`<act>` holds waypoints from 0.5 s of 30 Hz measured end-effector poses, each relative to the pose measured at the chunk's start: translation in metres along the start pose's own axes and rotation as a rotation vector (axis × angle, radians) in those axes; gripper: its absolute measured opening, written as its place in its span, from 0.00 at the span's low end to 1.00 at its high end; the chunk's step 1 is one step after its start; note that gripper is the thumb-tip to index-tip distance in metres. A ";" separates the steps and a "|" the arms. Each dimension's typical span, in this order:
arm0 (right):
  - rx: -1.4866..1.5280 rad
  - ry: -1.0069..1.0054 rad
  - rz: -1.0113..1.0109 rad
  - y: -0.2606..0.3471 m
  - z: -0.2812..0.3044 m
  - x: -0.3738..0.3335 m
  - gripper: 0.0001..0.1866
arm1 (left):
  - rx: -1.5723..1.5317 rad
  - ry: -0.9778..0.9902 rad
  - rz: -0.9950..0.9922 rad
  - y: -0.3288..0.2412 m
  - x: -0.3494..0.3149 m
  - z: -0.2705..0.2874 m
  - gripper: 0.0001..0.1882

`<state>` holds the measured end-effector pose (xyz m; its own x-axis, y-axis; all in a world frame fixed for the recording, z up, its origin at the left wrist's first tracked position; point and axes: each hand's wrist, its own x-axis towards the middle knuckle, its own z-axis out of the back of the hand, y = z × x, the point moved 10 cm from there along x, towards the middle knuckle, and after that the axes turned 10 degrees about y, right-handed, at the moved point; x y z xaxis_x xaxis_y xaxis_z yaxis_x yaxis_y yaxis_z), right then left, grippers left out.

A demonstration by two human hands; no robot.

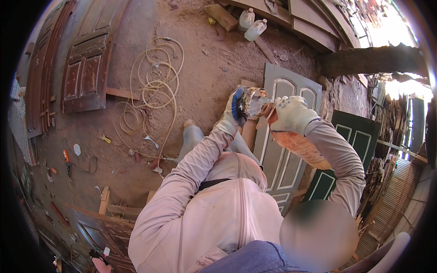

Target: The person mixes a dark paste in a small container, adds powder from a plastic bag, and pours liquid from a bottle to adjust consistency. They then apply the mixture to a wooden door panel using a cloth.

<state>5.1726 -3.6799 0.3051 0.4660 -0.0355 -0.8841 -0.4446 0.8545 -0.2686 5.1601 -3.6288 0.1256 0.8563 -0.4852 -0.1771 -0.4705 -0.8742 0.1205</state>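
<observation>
My left hand (233, 110) wears a blue and white work glove. Its fingers wrap round a small stained container (251, 102), silvery and brown, that looks like a cut can or bottle. My right hand (291, 114), in a whitish glove, is closed just beside the container's right end. From under it hangs an orange-brown stained thing (302, 149), perhaps a plastic jug or bag; I cannot tell which. A thin reddish strip (265, 119) dangles between the two gloves. My right fingertips are partly hidden.
A grey panelled door (284, 141) lies ahead to the right, a dark green one (332, 173) beyond it. Brown doors (88, 68) stand at left. A coiled hose (157, 86) lies on the dirt floor. Two whitish jugs (256, 30) sit at the far side.
</observation>
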 end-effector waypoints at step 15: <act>-0.025 -0.019 0.021 -0.002 0.001 0.003 0.30 | -0.022 0.016 0.042 0.010 0.004 0.004 0.14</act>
<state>5.1759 -3.6814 0.3039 0.4705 -0.0081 -0.8824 -0.4734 0.8416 -0.2601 5.1580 -3.6396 0.1218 0.8390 -0.5214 -0.1558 -0.5018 -0.8520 0.1490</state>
